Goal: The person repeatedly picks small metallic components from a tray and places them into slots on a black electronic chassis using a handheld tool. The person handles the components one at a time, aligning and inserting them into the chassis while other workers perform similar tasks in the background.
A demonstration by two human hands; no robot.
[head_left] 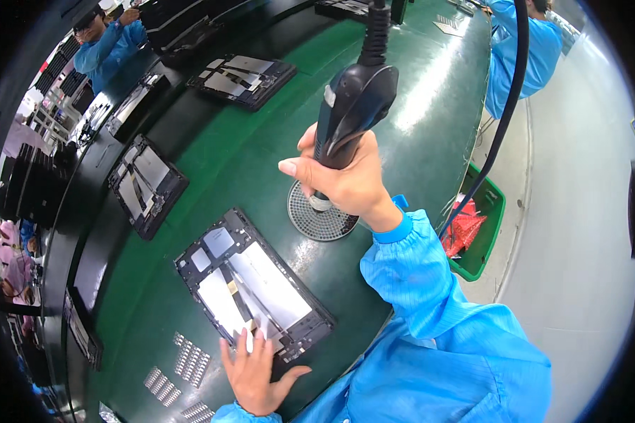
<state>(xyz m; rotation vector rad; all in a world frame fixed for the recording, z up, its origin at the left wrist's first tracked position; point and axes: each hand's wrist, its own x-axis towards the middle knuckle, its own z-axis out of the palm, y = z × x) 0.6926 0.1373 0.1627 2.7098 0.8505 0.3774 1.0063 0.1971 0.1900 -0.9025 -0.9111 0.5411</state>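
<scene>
My right hand (pixel 346 180) is wrapped around a black electric screwdriver (pixel 353 106). It is held upright, its lower end at a round, perforated screw tray (pixel 310 220) with dark bits on its right side. Whether the tip touches the tray cannot be made out. My left hand (pixel 259 370) lies with fingers spread on the near end of an opened tablet (pixel 271 282). Something white shows at one of its fingertips. Silvery battery panels and a dark flat cable with a yellowish patch are exposed inside the black frame.
More opened tablets (pixel 148 185) lie along the dark strip on the left. Sheets of small metallic parts (pixel 190 359) rest near my left hand. A green bin (pixel 488 233) with red bags stands beyond the bench's right edge. A black cable (pixel 508 120) hangs close by. Co-workers in blue (pixel 525 53) work farther off.
</scene>
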